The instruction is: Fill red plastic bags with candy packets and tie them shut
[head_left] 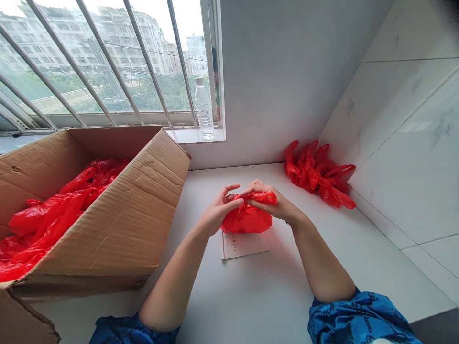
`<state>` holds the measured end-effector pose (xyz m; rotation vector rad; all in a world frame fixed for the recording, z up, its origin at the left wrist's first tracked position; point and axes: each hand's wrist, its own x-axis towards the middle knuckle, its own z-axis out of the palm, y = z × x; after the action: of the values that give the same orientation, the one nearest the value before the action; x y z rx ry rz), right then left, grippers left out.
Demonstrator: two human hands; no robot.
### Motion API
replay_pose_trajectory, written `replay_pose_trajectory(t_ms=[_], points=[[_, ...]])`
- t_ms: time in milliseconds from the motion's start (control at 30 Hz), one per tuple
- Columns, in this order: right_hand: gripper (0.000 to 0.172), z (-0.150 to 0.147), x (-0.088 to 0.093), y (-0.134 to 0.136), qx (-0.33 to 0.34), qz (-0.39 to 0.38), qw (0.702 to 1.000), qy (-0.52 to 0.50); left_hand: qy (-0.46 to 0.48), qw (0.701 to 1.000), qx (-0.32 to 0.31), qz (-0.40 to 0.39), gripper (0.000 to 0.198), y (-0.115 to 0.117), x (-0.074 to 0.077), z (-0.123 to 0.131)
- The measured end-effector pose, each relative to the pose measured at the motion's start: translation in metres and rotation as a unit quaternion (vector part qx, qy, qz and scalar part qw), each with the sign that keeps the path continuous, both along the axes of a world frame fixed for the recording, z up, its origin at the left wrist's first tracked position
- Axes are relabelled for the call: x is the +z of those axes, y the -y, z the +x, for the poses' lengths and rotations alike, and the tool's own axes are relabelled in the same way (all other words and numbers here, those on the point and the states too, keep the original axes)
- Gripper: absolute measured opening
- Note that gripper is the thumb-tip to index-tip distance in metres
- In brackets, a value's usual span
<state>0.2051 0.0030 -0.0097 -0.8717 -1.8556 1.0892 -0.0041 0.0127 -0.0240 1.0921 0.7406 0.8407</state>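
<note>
1. Appears to belong to a folding or gathering step: works the top of a crumpled, thin red plastic bag (247, 222) between left hand (218, 209) and right hand (281, 204), over a smooth white surface (251, 296).
2. Partly covers, with the bag, a flat white rectangular item with dark print (247, 246); cannot tell whether resting on it or just above.
3. Seems to call next for a steady hold on one side and careful tucking of the loose film on the other, without tearing.
4. Grips the bag lightly at the left, with thumb on the film, index finger extended, and fingers slightly parted.
5. Closes the right fingers (253, 189) on a fold of the same bag, nearly meeting the left thumb.
6. Includes, at left, a large brown cardboard box (118, 205) holding a heap of glossy red plastic bags (53, 215).
7. Includes, at far right, a loose pile of red plastic bags (315, 172), near the tiled wall (405, 143) and well apart from both hands.
</note>
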Motion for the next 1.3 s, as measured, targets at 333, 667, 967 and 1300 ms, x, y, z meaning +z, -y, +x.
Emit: replay_pose_trajectory(t_ms=[333, 667, 967, 1300], points=[[0.009, -0.02, 0.01, 0.017, -0.08, 0.128, 0.987, 0.062, -0.174, 0.948, 0.148, 0.22, 0.031, 0.004, -0.006, 0.009], [0.018, 0.002, 0.012, 0.035, -0.118, 0.241, 0.946, 0.181, 0.046, 0.986, 0.15, 0.051, 0.037, -0.002, 0.004, 0.0], [0.025, 0.028, 0.014, 0.058, 0.003, 0.118, 0.959, 0.257, 0.049, 0.928, 0.356, 0.097, 0.041, -0.041, -0.035, -0.019], [0.085, 0.044, -0.037, 0.019, -0.084, -0.022, 0.946, 0.312, -0.246, 0.914, 0.221, 0.235, 0.063, 0.012, -0.048, -0.025]])
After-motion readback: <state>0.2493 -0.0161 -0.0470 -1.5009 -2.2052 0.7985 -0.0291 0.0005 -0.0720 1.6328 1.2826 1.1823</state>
